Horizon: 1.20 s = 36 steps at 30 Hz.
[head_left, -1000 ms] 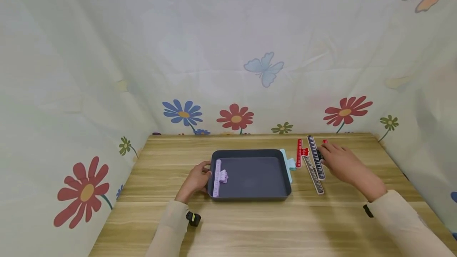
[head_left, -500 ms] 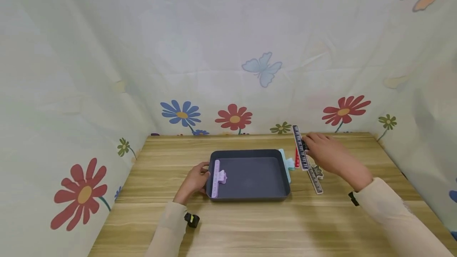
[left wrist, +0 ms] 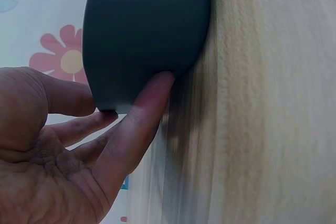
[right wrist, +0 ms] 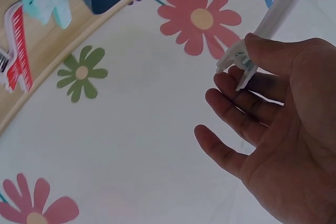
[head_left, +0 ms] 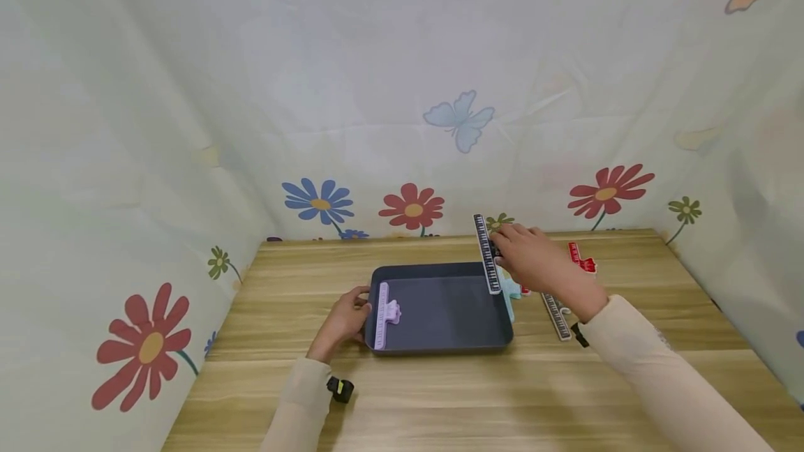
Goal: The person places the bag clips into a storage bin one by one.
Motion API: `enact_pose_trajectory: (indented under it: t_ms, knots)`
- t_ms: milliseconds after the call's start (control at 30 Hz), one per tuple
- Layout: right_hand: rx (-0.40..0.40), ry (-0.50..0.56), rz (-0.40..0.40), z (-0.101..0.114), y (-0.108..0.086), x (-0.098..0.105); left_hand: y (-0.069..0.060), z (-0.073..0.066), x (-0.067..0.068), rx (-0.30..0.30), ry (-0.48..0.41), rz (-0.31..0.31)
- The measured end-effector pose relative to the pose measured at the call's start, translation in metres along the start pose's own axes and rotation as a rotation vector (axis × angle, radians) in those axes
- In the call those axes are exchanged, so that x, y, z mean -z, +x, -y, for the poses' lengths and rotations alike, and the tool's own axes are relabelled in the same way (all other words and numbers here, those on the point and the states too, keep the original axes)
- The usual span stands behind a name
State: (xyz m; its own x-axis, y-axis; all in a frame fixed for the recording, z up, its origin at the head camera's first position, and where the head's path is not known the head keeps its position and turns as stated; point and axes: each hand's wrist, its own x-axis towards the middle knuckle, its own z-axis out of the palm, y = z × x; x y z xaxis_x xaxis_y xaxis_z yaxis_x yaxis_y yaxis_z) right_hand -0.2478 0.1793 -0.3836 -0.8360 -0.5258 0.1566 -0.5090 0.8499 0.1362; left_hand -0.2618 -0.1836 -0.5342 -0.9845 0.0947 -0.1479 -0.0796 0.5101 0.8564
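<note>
My left hand (head_left: 344, 318) grips the left end of a dark tray (head_left: 440, 351), its thumb and fingers against the outer wall, also visible in the left wrist view. A lilac clip (head_left: 382, 316) lies inside along the tray's left side. My right hand (head_left: 543, 265) pinches a black clip with a piano-key strip (head_left: 486, 257), held above the tray's back right corner. In the right wrist view, thumb and fingertips pinch the clip's handle (right wrist: 241, 62) and the lower fingers are loosely bent. A pale turquoise clip (head_left: 511, 290) sits at the tray's right edge.
To the right of the tray lie a piano-key clip (head_left: 556, 316) and a red clip (head_left: 584, 261); another red clip (head_left: 525, 291) is mostly hidden by the right hand. A flowered curtain (head_left: 352, 124) stands behind the wooden table (head_left: 440, 403).
My right hand has picked up the black piano-key clip and carried it left, from the group of clips to above the tray. The left hand has stayed at the tray.
</note>
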Motion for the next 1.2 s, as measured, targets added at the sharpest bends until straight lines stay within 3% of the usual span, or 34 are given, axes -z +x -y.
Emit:
enact_pose_trajectory:
  t_ms: [333, 833, 1200]
  knots:
    - [-0.001, 0.023, 0.050, 0.025, 0.023, -0.007, -0.001, 0.000, 0.000, 0.005, -0.007, 0.007]
    - [-0.003, 0.055, 0.028, 0.064, 0.047, -0.026, 0.000, 0.001, 0.000, 0.000, -0.037, 0.019]
    - [-0.009, 0.100, 0.071, 0.088, 0.064, -0.038, -0.001, 0.000, 0.000, -0.008, -0.032, 0.014]
